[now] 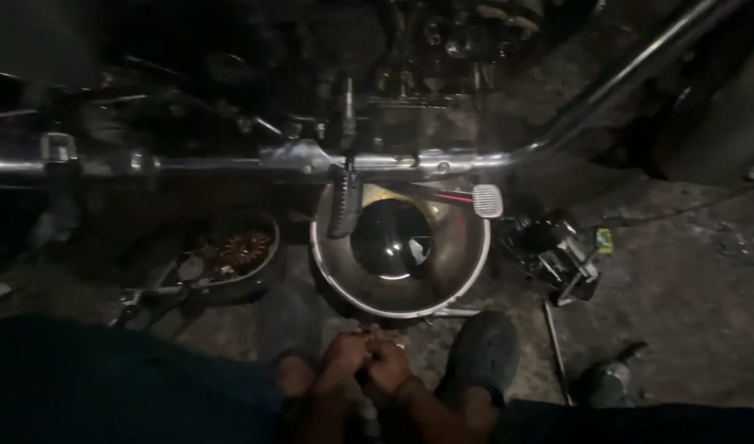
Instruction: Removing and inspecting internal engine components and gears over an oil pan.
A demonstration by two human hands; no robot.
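My left hand [344,355] and my right hand [391,363] are pressed together low in the middle of the view, fingers curled, just in front of a round metal bowl [467,267]. Whether they hold something small is hidden in the dark. The bowl stands on the ground and holds a pool of dark liquid [391,238]. Above it runs a chrome exhaust pipe [410,161] of a motorcycle, with a ribbed footpeg [342,204] and a brake pedal [487,201] hanging over the bowl.
An engine side cover with copper coils [229,253] lies left of the bowl. A dark metal part [550,251] sits to its right, with a thin rod [555,349] beside it. My shoe [485,349] rests on the rough concrete floor [689,279]. The engine [410,74] is above.
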